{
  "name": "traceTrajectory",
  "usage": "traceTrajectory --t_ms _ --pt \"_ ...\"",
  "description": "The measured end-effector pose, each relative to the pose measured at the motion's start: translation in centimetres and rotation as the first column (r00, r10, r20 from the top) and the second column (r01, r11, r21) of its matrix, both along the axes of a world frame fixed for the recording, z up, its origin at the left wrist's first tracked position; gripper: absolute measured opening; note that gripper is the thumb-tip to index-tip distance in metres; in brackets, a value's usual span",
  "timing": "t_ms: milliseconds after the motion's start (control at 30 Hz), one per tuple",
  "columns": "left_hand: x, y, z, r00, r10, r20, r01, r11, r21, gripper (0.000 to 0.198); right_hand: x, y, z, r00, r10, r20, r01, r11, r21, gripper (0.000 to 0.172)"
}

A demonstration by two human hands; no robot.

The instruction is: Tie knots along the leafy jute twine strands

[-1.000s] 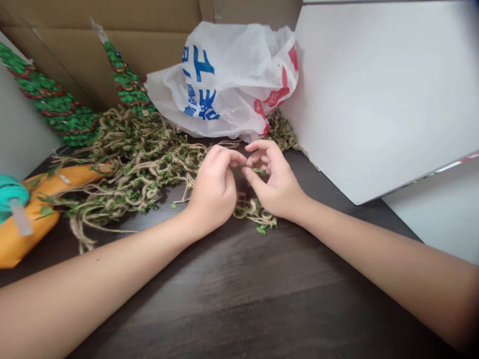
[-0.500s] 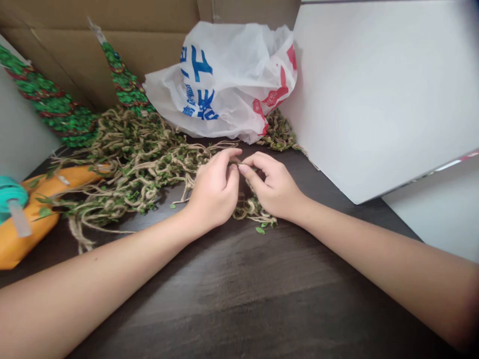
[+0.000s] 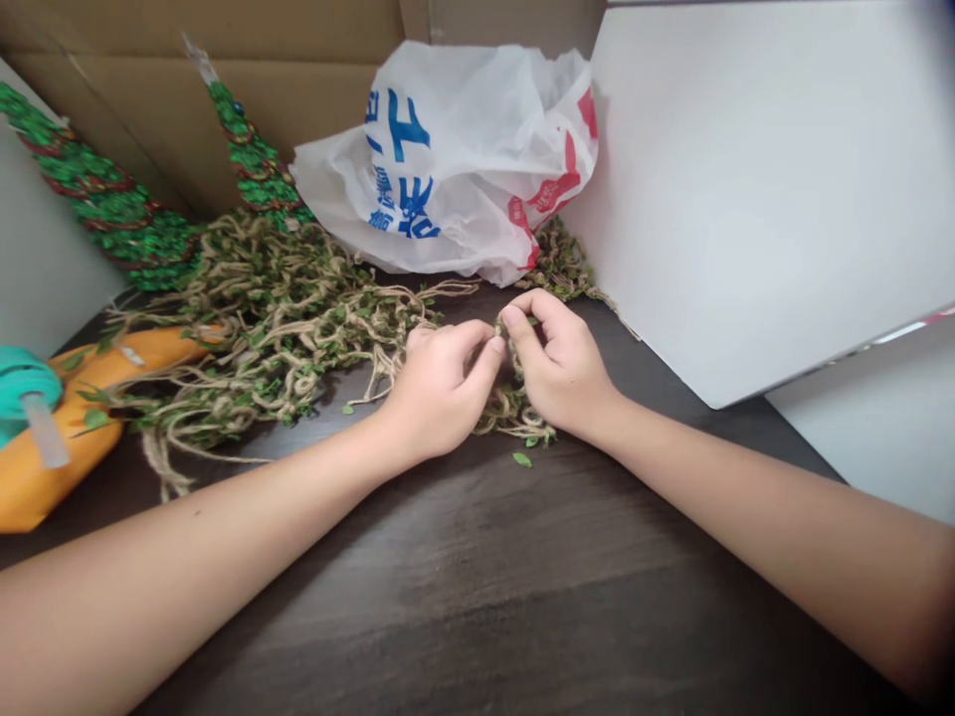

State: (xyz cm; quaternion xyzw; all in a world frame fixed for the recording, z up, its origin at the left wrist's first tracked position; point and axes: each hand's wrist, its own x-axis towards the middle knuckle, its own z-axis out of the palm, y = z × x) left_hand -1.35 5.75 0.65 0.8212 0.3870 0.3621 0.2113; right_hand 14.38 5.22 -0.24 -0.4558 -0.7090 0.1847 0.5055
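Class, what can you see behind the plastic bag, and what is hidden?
Brown cardboard stands behind the plastic bag; leafy twine shows past its lower right edge. Anything its middle covers cannot be seen.

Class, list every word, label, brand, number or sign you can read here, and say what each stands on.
"工": one large blue character, as it appears, on the crumpled white plastic bag.
Other blue characters, same bag: creased or partly hidden, not surely readable.
Red print, same bag: too small and blurred to read.
I can read no other text.
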Motion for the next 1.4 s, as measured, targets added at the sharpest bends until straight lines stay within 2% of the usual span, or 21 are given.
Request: traceTrajectory --t_ms 133,267,433,667,767,933,1067,1233,1400 --pt "-0.2 -0.4 0.1 0.939 -0.118 0.322 0.146 0.987 -0.065 0.027 0.0 -0.1 0.0 0.995 0.099 0.015 -0.099 0.995 -0.028 0.027" --pt "-0.2 -0.3 -0.2 0.897 -0.081 0.435 0.118 0.991 -0.059 0.029 0.0 -0.1 0.0 0.988 0.154 0.021 -0.154 0.988 -0.030 0.020" --pt "0.1 0.2 -0.6 0.907 -0.014 0.420 0.056 0.995 -0.088 0.029 0.0 0.2 -0.7 0.977 0.214 -0.019 -0.215 0.973 -0.079 0.006" --pt "0.1 0.2 -0.5 0.936 -0.033 0.351 0.054 0.997 -0.050 0.025 -0.2 0.2 -0.8 0.920 0.298 -0.256 -0.334 0.936 -0.112 0.023" --pt "0.2 0.2 -0.4 0.938 -0.017 0.347 0.039 0.998 -0.056 0.024 -0.3 0.0 -0.5 0.914 0.293 -0.281 -0.332 0.938 -0.102 0.029" --pt "0.2 0.3 -0.5 0.940 0.016 0.340 0.003 0.999 -0.053 0.024 -0.3 0.4 -1.1 0.937 0.267 -0.226 -0.294 0.951 -0.095 0.028" --pt "0.1 0.2 -0.5 0.943 0.028 0.333 -0.012 0.999 -0.051 0.026 0.0 0.8 -1.6 0.978 0.183 -0.096 -0.191 0.978 -0.080 0.030" --pt "0.1 0.2 -0.6 0.938 0.028 0.347 -0.008 0.998 -0.060 0.027 0.1 0.6 -0.9 0.978 0.209 0.027 -0.206 0.976 -0.073 0.019" --pt "0.1 0.3 -0.6 0.934 0.011 0.358 0.007 0.999 -0.051 0.025 0.0 0.3 -0.3 0.979 0.194 0.059 -0.192 0.980 -0.047 0.022"
